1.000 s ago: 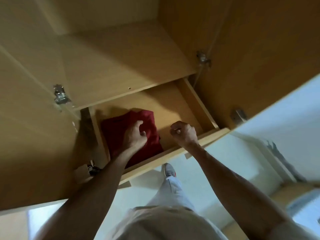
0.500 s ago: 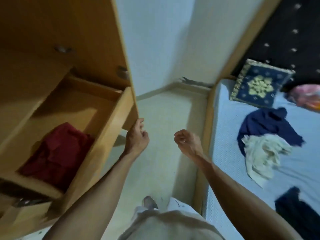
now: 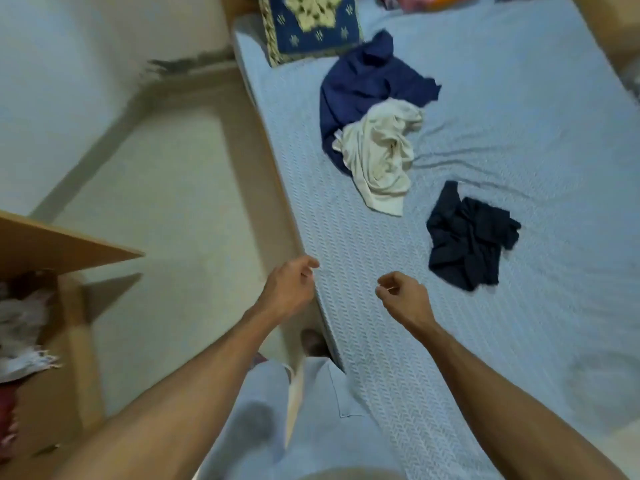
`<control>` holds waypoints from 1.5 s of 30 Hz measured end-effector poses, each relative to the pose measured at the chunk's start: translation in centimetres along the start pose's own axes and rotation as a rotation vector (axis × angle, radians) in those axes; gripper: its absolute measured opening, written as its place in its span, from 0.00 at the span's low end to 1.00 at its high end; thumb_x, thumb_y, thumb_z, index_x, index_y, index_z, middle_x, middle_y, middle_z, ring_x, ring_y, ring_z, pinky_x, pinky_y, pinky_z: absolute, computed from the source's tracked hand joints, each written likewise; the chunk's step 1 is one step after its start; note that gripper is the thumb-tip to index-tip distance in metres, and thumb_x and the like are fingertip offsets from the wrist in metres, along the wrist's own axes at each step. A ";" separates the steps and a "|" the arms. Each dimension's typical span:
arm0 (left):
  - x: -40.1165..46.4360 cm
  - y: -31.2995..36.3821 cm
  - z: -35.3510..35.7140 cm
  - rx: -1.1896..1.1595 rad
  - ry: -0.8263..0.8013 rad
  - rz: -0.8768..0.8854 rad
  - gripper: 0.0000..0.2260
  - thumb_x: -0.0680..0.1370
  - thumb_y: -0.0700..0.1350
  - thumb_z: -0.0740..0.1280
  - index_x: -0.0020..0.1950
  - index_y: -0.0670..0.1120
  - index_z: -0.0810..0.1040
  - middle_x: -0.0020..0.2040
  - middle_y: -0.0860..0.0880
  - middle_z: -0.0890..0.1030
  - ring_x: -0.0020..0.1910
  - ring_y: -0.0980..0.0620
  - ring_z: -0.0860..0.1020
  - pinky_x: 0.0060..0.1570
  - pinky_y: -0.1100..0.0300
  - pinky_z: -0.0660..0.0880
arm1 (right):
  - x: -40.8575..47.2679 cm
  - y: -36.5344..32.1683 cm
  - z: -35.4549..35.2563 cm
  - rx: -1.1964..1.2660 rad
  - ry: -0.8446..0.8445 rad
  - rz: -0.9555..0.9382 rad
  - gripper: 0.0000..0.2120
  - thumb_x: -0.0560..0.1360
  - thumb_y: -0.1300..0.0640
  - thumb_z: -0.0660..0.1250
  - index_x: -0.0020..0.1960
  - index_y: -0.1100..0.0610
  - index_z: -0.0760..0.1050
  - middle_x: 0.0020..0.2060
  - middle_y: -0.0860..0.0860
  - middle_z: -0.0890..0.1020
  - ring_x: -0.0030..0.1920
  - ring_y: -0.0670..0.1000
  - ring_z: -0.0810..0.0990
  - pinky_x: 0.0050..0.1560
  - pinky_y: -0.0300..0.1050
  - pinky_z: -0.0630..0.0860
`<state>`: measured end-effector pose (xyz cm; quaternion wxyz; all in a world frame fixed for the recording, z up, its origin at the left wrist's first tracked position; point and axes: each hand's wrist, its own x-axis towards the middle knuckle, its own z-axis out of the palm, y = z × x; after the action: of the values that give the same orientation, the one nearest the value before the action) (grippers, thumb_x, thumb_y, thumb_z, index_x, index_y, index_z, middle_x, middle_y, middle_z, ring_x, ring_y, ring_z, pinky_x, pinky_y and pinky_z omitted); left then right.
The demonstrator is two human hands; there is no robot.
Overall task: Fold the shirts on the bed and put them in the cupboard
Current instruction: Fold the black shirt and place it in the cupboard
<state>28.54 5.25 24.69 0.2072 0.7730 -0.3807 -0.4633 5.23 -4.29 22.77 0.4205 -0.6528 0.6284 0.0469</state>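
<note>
Three unfolded shirts on the bed, both hands empty above its near edge.

I note the black shirt (image 3: 471,237) crumpled nearest my right hand (image 3: 403,297), so I judge it the likely next pick; the cream shirt (image 3: 381,157) lies partly over the navy shirt (image 3: 363,88), farther up the bed (image 3: 536,133). Left hand (image 3: 289,289) hangs at the mattress edge. Fingers on both are loosely curled, pinching nothing. Sheet is rumpled beside the pile; a patterned cushion (image 3: 311,22) sits at the head. The cupboard (image 3: 52,244) stands open at left across pale floor (image 3: 173,202).
</note>
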 end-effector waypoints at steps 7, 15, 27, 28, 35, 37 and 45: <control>8.2 -5.5 14.9 0.073 -0.315 -0.018 0.18 0.80 0.41 0.66 0.71 0.49 0.74 0.67 0.47 0.78 0.62 0.51 0.77 0.56 0.65 0.71 | 7.1 14.6 3.9 -0.159 -0.096 0.110 0.28 0.75 0.54 0.75 0.72 0.57 0.73 0.67 0.54 0.78 0.64 0.54 0.78 0.65 0.45 0.71; 16.6 -12.0 27.4 0.405 -0.336 0.133 0.20 0.77 0.38 0.65 0.69 0.41 0.71 0.68 0.42 0.72 0.70 0.41 0.69 0.65 0.50 0.70 | 15.4 25.2 10.9 -0.466 -0.154 0.050 0.47 0.72 0.53 0.77 0.82 0.56 0.54 0.81 0.61 0.55 0.80 0.59 0.56 0.74 0.52 0.62; 17.8 -9.2 31.8 0.877 -0.103 0.220 0.13 0.79 0.35 0.62 0.64 0.43 0.76 0.60 0.41 0.79 0.61 0.39 0.77 0.63 0.46 0.72 | 18.3 27.3 10.9 -0.923 -0.157 -0.121 0.48 0.73 0.30 0.67 0.83 0.48 0.48 0.82 0.59 0.52 0.72 0.62 0.70 0.63 0.51 0.72; 17.6 -8.7 31.8 0.869 -0.087 0.203 0.13 0.80 0.35 0.62 0.64 0.43 0.75 0.60 0.41 0.79 0.60 0.39 0.78 0.61 0.46 0.73 | 18.6 27.2 10.7 -0.935 -0.157 -0.127 0.49 0.72 0.29 0.67 0.83 0.48 0.48 0.81 0.60 0.54 0.71 0.62 0.72 0.61 0.50 0.73; 14.4 -8.2 36.3 0.728 0.152 0.016 0.15 0.78 0.40 0.62 0.64 0.43 0.76 0.60 0.41 0.79 0.60 0.39 0.78 0.55 0.49 0.76 | 18.0 28.8 7.5 -0.736 -0.096 -0.444 0.26 0.68 0.32 0.73 0.56 0.49 0.78 0.41 0.48 0.82 0.47 0.53 0.83 0.40 0.45 0.75; 12.8 -7.5 38.0 0.687 0.142 -0.048 0.14 0.77 0.44 0.64 0.61 0.45 0.77 0.59 0.42 0.80 0.59 0.40 0.78 0.54 0.51 0.77 | 18.7 30.9 4.7 -0.506 -0.117 -0.470 0.23 0.70 0.35 0.74 0.57 0.49 0.82 0.44 0.48 0.85 0.45 0.49 0.84 0.46 0.45 0.79; 12.0 -3.7 40.5 0.423 0.112 -0.094 0.24 0.77 0.51 0.69 0.73 0.48 0.73 0.67 0.45 0.79 0.62 0.46 0.78 0.59 0.56 0.74 | 25.6 37.8 -5.7 -0.583 0.203 -0.350 0.34 0.76 0.44 0.70 0.77 0.52 0.61 0.73 0.54 0.64 0.69 0.60 0.67 0.62 0.59 0.74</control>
<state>-2.03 -0.49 -4.18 0.0393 0.8408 -0.4207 -0.3385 -24.72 -22.27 -7.19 0.1536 -0.8445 0.5057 0.0864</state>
